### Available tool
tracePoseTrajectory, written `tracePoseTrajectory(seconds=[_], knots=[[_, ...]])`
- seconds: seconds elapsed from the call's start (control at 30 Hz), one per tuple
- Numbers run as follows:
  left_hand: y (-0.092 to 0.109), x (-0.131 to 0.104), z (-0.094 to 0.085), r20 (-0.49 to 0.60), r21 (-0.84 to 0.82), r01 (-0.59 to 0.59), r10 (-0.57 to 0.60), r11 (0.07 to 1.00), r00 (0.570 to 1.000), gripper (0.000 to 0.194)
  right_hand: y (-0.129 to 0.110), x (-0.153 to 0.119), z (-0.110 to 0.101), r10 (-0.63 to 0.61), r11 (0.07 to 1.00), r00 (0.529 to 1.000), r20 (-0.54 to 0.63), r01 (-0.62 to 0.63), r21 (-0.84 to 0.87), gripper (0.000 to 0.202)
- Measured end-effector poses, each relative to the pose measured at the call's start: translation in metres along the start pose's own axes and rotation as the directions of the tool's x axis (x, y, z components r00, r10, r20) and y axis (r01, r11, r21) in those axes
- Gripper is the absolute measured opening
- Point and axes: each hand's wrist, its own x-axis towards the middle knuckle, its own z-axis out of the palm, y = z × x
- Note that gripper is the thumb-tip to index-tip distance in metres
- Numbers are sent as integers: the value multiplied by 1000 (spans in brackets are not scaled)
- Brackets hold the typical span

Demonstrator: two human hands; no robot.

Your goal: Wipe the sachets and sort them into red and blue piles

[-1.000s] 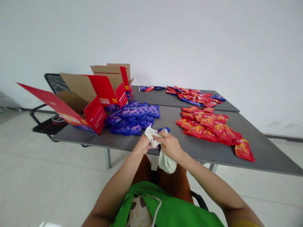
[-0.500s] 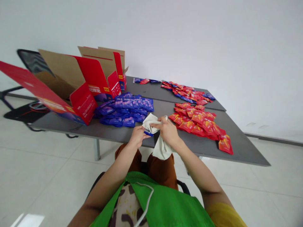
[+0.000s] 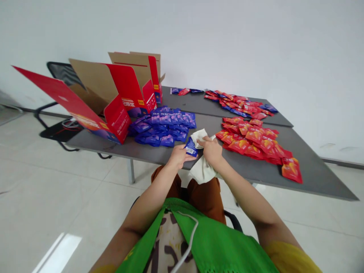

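We have a small blue packet (image 3: 191,147) at the counter's near edge, glossy, with a pale printed label that looks like a barcode, though the print is too small for us to be sure. Our left hand (image 3: 178,156) is clamped on its lower left side, fingers beneath it. Our right hand (image 3: 212,151) is closed on a whitish cloth (image 3: 202,172), one crumpled part of which lies against the packet's upper right while the rest hangs down past the edge. Half a second ago the cloth covered most of the packet; now we see much more of its blue face, and the right hand sits farther from the left.

Just beyond, to the left, we see the heap of blue packets (image 3: 166,127), and to the right the heap of red packets (image 3: 253,141), spread on the dark grey counter (image 3: 315,176). Farther back lies a mixed red and blue pile (image 3: 241,106). On the left stand open red cardboard boxes (image 3: 116,119) with raised flaps, and beside them a black chair (image 3: 58,129).
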Motion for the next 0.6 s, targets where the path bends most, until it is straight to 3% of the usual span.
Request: tracePoseTrajectory(seconds=[0.1, 0.2, 0.3, 0.37, 0.5, 0.6], knots=[[2, 0, -3, 34, 58, 82, -84, 995, 996, 28, 17, -1, -4, 38, 999, 999, -16, -38, 20, 50], [3, 1, -4, 52, 32, 122, -123, 992, 991, 28, 22, -18, -8, -107, 988, 991, -87, 115, 103, 57], [2, -1, -2, 17, -31, 32, -31, 999, 999, 28, 12, -40, -5, -311, 929, 945, -102, 325, 175, 59], [-1, -3, 0, -8, -33, -36, 36, 999, 999, 28, 5, -47, 0, -372, 902, 925, -80, 380, 206, 60], [-6, -6, 0, 45, 35, -12, 11, 999, 999, 21, 10, -29, 10, -229, 956, 972, -52, 234, 179, 67], [-7, -10, 0, -5, 17, -8, 8, 1000, 1000, 20, 21, -6, 13, -64, 995, 997, -41, 66, 74, 67]])
